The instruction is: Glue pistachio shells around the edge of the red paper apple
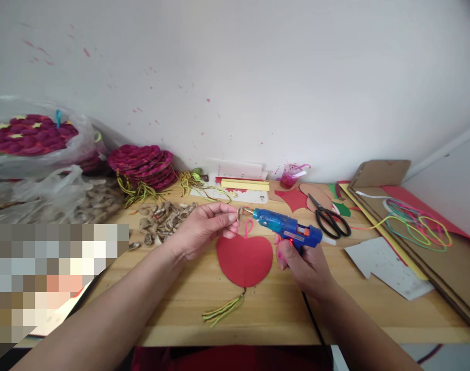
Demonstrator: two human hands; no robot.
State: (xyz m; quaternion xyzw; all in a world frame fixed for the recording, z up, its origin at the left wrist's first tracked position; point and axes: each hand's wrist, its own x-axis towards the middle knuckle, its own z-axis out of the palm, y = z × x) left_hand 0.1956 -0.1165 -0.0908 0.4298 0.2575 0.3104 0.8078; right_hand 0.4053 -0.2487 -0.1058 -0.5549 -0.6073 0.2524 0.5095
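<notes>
Pinched in the fingertips of my left hand is a small brown shell piece. My right hand grips a blue glue gun, its nozzle pointing left at the shell piece, touching or very close to it. Below and between the hands, a red apple-shaped cutout lies flat on the wooden table, with a pink loop at its top and a yellow-green tassel at its bottom. Left of my left hand lies a pile of similar shells.
Black scissors, red cutouts and a cup lie beyond the glue gun. Cardboard and coloured cord are at right. Purple stacked pieces and plastic bags stand back left. A black cord crosses the front edge.
</notes>
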